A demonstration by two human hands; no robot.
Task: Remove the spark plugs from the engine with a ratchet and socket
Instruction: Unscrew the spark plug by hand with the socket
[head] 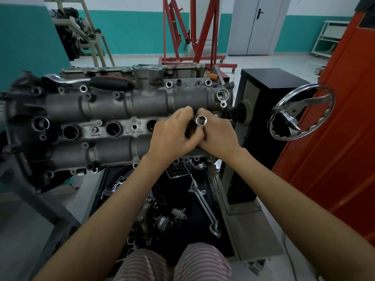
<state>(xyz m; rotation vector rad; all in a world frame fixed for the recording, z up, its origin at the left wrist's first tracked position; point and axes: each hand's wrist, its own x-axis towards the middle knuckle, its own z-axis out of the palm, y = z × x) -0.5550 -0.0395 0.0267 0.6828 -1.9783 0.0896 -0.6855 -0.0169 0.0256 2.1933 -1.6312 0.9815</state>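
Workshop, teal wall | engine (121, 118) on stand | both hands (194, 134) together, clamped on socket (201, 120) over rightmost plug hole | step: seating socket | next: fetch ratchet (85, 81) behind engine

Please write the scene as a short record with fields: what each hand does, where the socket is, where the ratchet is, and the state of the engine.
left hand: left hand curled at the socket, over the rightmost plug well
right hand: right hand has its grip on the socket
socket: socket between both hands, open end facing the camera
ratchet: ratchet lies on the far edge of the engine, untouched
engine: engine on a stand, three open plug wells visible left of the hands
spark plugs: none visible
below: loose parts in a black tray
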